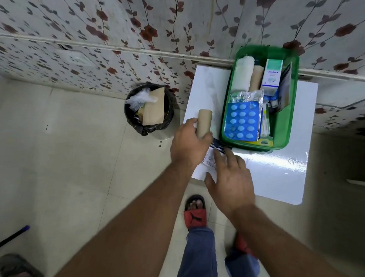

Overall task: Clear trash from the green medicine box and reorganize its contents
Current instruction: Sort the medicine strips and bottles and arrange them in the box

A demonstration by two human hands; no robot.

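Observation:
The green medicine box (283,130) stands on a white table (280,170) against the wall. Inside it lie a blue blister pack of pills (242,122), a white gauze roll (243,73), a tan bandage roll (256,77), a white and green Optivex carton (272,76) and foil sachets (247,96). My left hand (189,145) grips a brown cardboard tube (203,123) upright, just left of the box. My right hand (231,178) lies fingers spread on a white and blue dressing packet (211,158) at the table's near-left corner.
A black-lined trash bin (149,109) stands on the floor left of the table, holding a brown envelope and clear plastic. My feet in red sandals (195,214) are below the table edge. A dark stick (5,241) and a grey slipper (15,266) lie at the bottom left.

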